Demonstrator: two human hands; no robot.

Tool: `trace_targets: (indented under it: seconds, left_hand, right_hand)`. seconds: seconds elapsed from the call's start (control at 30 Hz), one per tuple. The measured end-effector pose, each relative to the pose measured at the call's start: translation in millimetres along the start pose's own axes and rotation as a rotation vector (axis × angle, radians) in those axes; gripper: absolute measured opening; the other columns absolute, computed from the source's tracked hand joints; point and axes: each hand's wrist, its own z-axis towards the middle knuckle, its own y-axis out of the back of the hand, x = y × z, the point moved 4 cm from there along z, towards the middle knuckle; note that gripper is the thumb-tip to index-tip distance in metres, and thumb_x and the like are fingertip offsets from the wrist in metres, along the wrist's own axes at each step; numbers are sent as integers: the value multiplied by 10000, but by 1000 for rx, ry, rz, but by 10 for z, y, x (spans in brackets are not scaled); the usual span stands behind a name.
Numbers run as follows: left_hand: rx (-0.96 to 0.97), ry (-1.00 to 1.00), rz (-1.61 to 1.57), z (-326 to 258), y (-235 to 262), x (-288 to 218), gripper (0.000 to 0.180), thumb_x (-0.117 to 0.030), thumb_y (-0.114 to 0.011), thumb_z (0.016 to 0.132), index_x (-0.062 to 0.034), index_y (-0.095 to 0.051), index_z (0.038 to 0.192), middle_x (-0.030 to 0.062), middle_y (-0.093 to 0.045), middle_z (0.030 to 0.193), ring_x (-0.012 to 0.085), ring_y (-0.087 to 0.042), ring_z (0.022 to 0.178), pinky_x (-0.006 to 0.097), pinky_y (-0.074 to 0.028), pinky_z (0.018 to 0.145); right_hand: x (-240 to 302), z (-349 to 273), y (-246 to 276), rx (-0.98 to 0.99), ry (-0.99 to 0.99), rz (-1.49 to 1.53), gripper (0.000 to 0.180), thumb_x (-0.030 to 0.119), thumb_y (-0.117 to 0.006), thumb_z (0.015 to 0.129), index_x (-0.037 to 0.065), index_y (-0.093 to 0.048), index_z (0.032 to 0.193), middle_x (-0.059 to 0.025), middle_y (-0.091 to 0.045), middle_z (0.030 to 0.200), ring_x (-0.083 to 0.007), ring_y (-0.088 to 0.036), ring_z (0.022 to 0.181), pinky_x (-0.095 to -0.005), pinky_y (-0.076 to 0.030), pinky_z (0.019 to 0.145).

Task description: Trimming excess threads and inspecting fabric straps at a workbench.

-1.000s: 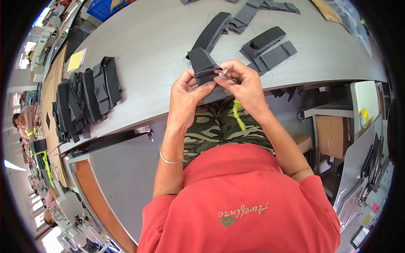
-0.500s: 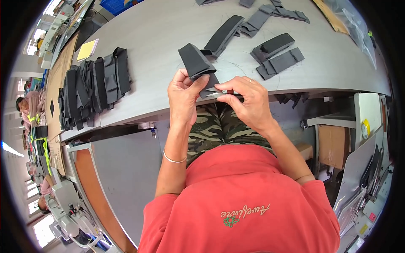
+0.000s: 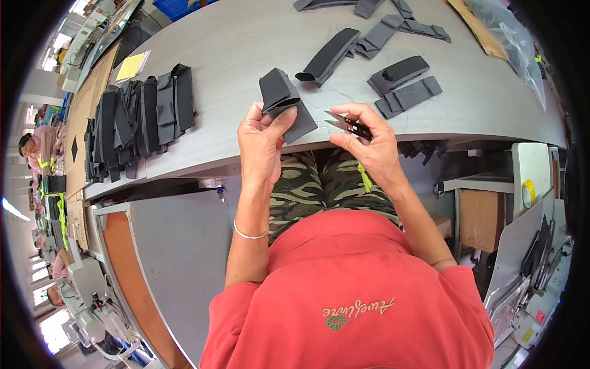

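Between the thumb and fingers of my left hand [image 3: 263, 138] is a folded dark grey fabric piece [image 3: 301, 123], held above the table's near edge. My right hand [image 3: 369, 138] grips a pair of black thread snips [image 3: 353, 125]. Their two pointed blades stand apart and face the fabric, with a small gap between. Just beyond my hands lies a curved dark fabric strip [image 3: 330, 56]. Two more sewn strips [image 3: 409, 95] rest side by side to the right.
A row of dark fabric strips [image 3: 141, 117] lies on the table [image 3: 227, 67] at left, near a yellow paper pad [image 3: 133, 65]. More strips [image 3: 378, 35] are strewn at the far side. Clear plastic sheeting [image 3: 507, 43] covers the far right edge. Other people sit at the far left.
The snips have come away from the fabric to the right, and their blades now show. In my left hand the fabric has shifted, with a flat flap showing below the fold.
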Motion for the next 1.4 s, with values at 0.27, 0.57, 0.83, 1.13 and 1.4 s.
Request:
trace_targets:
  seconds: [0.27,0.57,0.83,1.13,1.4]
  left_hand:
    - [26,-30,-8,-80,-18,-127,216,-76,-749,795,-82,-581,932,-19,-652,823,-13,-467,596,155,-280,463]
    - [48,-5,-13,-217,-72,-189,247,-40,-737,798,-61,-589,995,-8,-657,828,-4,-514,612,149,-285,445]
    - [80,24,-94,-256,-67,-232,252,-6,-718,808,-36,-581,1017,28,-664,878,58,-597,720,190,-438,525]
    - [95,-25,-167,-200,-1,-199,210,50,-675,826,-39,-594,997,25,-639,948,84,-585,825,245,-476,774]
    - [119,-40,-131,-156,25,-111,227,-55,-656,868,-9,-562,1069,65,-634,932,162,-626,791,305,-534,691]
  right_hand:
    - [108,102,-85,87,48,-12,209,111,-747,781,35,-657,953,-13,-578,810,-98,-505,719,-239,-422,644]
    - [182,103,-134,135,79,-117,84,44,-651,866,-12,-588,866,20,-560,741,-54,-469,686,-209,-395,624]
    - [122,232,215,-196,104,88,55,38,-611,889,24,-590,938,37,-502,756,-42,-428,677,-199,-371,583]
    - [111,-19,-4,173,-95,266,256,206,-661,884,66,-628,1097,37,-516,844,-53,-453,737,-211,-393,668]
    - [38,-6,-113,243,-206,315,248,233,-638,898,24,-668,1029,36,-530,735,-61,-460,691,-217,-389,644]
